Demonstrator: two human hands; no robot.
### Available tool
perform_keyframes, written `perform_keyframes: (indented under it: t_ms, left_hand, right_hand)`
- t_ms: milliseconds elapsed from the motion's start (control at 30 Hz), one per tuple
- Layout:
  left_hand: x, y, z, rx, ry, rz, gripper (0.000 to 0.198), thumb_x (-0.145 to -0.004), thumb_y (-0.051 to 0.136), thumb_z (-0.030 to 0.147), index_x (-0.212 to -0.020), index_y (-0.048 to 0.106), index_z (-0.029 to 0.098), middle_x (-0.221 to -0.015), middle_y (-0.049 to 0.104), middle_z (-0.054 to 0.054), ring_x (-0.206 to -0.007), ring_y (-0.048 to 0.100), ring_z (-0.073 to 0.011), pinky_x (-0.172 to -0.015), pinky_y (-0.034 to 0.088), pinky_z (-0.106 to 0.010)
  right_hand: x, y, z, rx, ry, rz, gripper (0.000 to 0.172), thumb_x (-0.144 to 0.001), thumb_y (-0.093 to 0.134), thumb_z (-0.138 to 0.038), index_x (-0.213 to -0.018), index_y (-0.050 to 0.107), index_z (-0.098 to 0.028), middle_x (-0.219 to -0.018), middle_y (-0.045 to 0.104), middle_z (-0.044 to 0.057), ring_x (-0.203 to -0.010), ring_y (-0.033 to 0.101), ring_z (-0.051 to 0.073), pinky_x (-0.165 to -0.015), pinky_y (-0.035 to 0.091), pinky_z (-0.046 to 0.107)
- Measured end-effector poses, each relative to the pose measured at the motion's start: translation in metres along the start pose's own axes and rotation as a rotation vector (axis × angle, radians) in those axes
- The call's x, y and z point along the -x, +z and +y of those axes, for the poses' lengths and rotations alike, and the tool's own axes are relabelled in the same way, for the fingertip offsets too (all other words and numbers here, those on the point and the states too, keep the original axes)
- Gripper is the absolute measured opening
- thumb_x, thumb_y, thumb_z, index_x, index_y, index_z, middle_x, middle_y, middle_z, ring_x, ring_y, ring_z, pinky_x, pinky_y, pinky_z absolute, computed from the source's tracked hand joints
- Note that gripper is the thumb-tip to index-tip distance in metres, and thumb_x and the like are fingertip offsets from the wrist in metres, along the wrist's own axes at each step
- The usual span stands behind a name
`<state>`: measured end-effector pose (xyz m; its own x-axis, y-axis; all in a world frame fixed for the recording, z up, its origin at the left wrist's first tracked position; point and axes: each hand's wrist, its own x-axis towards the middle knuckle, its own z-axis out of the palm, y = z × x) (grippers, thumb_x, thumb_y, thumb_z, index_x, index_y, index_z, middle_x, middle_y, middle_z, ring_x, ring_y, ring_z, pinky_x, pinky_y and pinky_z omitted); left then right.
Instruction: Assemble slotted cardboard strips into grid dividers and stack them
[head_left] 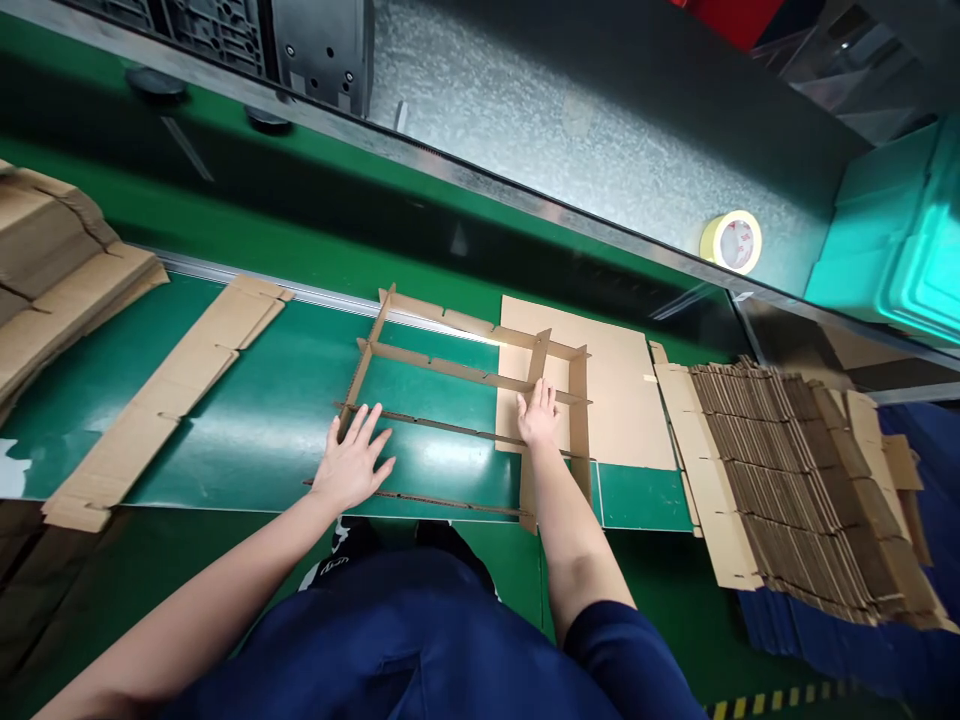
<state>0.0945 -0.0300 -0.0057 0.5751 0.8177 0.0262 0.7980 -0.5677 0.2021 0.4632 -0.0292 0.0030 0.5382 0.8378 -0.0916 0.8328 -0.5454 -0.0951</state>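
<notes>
Fingers (370, 426) spread over a cardboard divider grid (457, 370)

The left hand (347, 472) fans wide at the grid's left end; the right hand (538, 420), fingers parted, lies over a crosspiece (538, 357); neither visibly grips. The grid stands at the centre of the frame on a green desk (262, 420), its right end over a flat cardboard sheet (626, 400).

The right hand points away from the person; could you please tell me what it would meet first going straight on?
The right hand would probably first meet the second-farthest long cardboard divider strip, which crosses its line right at the fingers; depth is unclear, so they may already touch.
</notes>
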Motion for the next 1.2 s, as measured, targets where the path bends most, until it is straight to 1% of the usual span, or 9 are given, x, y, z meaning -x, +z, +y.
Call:
perform_keyframes:
  t_ms: [100, 233, 433, 567, 667, 733, 900, 1067, 1200]
  left_hand:
    - [-0.001, -0.001, 0.001, -0.012, -0.005, -0.004, 0.05, -0.091, 0.036, 0.047, -0.127, 0.058, 0.02, -0.157, 0.015, -0.011, -0.144, 0.016, -0.0327, -0.113, 0.006, -0.061]
    - [-0.001, -0.003, 0.002, -0.006, -0.012, -0.01, 0.05, -0.092, 0.036, 0.048, -0.128, 0.058, 0.021, -0.157, 0.015, -0.01, -0.144, 0.015, -0.032, -0.114, 0.006, -0.06]
    - [-0.002, -0.007, 0.003, 0.008, -0.03, -0.03, 0.049, -0.091, 0.039, 0.049, -0.128, 0.058, 0.023, -0.157, 0.016, -0.008, -0.144, 0.016, -0.0317, -0.114, 0.008, -0.059]
    - [-0.003, -0.005, 0.002, -0.001, -0.041, -0.03, 0.049, -0.09, 0.04, 0.05, -0.128, 0.058, 0.025, -0.157, 0.018, -0.007, -0.144, 0.017, -0.0315, -0.115, 0.008, -0.058]
    - [-0.003, -0.002, 0.002, -0.005, -0.048, -0.028, 0.049, -0.09, 0.041, 0.05, -0.13, 0.056, 0.026, -0.157, 0.018, -0.007, -0.144, 0.017, -0.0315, -0.115, 0.008, -0.057]
    - [-0.003, -0.002, 0.002, -0.002, -0.055, -0.024, 0.049, -0.089, 0.042, 0.049, -0.13, 0.056, 0.026, -0.157, 0.018, -0.006, -0.144, 0.016, -0.0319, -0.115, 0.008, -0.058]
    - [-0.003, -0.005, 0.003, 0.015, -0.05, -0.033, 0.048, -0.091, 0.039, 0.047, -0.13, 0.056, 0.025, -0.157, 0.017, -0.007, -0.144, 0.015, -0.0314, -0.114, 0.01, -0.058]
    - [-0.003, -0.009, 0.004, 0.024, -0.06, -0.028, 0.047, -0.09, 0.041, 0.047, -0.13, 0.056, 0.026, -0.157, 0.019, -0.006, -0.144, 0.015, -0.0307, -0.115, 0.01, -0.057]
    - [-0.001, -0.009, 0.004, 0.015, -0.057, -0.028, 0.047, -0.091, 0.04, 0.047, -0.13, 0.056, 0.025, -0.157, 0.019, -0.006, -0.144, 0.014, -0.03, -0.115, 0.008, -0.057]
  right_hand:
    - [-0.001, 0.01, 0.003, 0.02, 0.003, -0.027, 0.066, -0.095, 0.016, -0.049, -0.151, 0.016, -0.014, -0.157, 0.018, 0.008, -0.144, 0.006, 0.022, -0.11, 0.022, 0.048]
    - [-0.005, 0.003, 0.006, 0.015, -0.045, 0.142, 0.065, -0.096, 0.013, -0.048, -0.151, 0.014, -0.013, -0.157, 0.017, 0.01, -0.144, 0.005, 0.022, -0.109, 0.023, 0.048]
    - [-0.062, -0.022, -0.006, -0.012, -0.063, 0.231, 0.063, -0.096, 0.015, -0.042, -0.152, 0.002, -0.016, -0.158, 0.011, 0.011, -0.144, 0.005, 0.023, -0.106, 0.028, 0.051]
    - [-0.102, -0.017, -0.01, 0.0, -0.048, 0.056, 0.062, -0.096, 0.013, -0.04, -0.152, 0.001, -0.017, -0.158, 0.009, 0.01, -0.144, 0.006, 0.023, -0.107, 0.028, 0.051]
    - [-0.112, -0.007, -0.01, 0.007, -0.034, -0.09, 0.062, -0.096, 0.012, -0.041, -0.152, 0.002, -0.018, -0.158, 0.01, 0.008, -0.144, 0.008, 0.021, -0.107, 0.028, 0.052]
    - [-0.111, -0.004, -0.008, 0.01, -0.027, -0.085, 0.064, -0.096, 0.013, -0.046, -0.152, 0.006, -0.017, -0.158, 0.009, 0.007, -0.144, 0.005, 0.021, -0.108, 0.027, 0.052]
    - [-0.099, 0.001, -0.008, 0.024, -0.031, 0.107, 0.067, -0.095, 0.003, -0.052, -0.152, 0.009, -0.016, -0.158, 0.008, 0.009, -0.144, -0.001, 0.023, -0.108, 0.024, 0.054]
    - [-0.094, -0.003, -0.011, -0.051, -0.03, 0.051, 0.071, -0.094, 0.002, -0.057, -0.151, 0.018, -0.017, -0.157, 0.013, 0.009, -0.144, 0.003, 0.025, -0.108, 0.021, 0.056]
    - [-0.043, -0.014, 0.001, -0.181, 0.016, 0.249, 0.064, -0.096, 0.0, -0.051, -0.151, 0.016, -0.022, -0.158, 0.012, 0.009, -0.144, 0.004, 0.025, -0.106, 0.023, 0.057]
